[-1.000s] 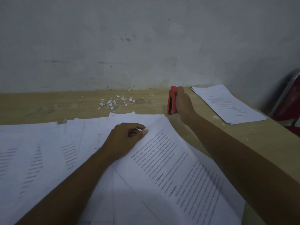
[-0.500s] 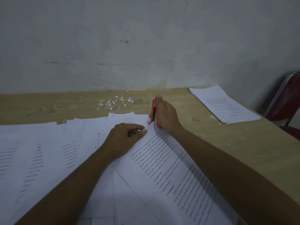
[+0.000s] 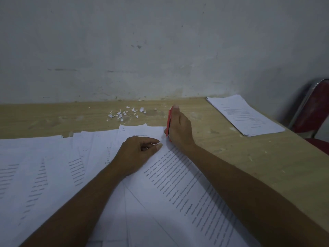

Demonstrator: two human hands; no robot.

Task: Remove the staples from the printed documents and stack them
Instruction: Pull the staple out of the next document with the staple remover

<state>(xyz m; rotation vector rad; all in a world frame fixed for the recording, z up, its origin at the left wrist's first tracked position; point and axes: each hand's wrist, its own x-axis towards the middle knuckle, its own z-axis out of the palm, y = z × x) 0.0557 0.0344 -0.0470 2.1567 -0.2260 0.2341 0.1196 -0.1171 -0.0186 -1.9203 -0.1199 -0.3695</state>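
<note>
Across the whole top half, rough grey plaster wall [image 3: 160,41], scuffed and blotchy. Below it, pale wood-grain bench [image 3: 231,154], flat and a bit scratched. Lower left and centre, messy fan of loose printed sheets [image 3: 44,166], thin white paper all overlapping. On top, one angled document [image 3: 178,184] running toward the lower right, lines of text showing. Upper right, neat rectangular stack [image 3: 245,116] squared up near the bench corner. Far right edge, red chair [image 3: 315,113] with shiny metal tube frame. Mid-frame, left hand [image 3: 137,154] curled, thumb and forefinger pinching the document's top corner. Just beside it, right hand [image 3: 179,129] wrapped round a slim red tool [image 3: 169,120], stood on end, lower tip at that same corner. Behind, tiny torn paper scraps [image 3: 124,113] scattered about.
</note>
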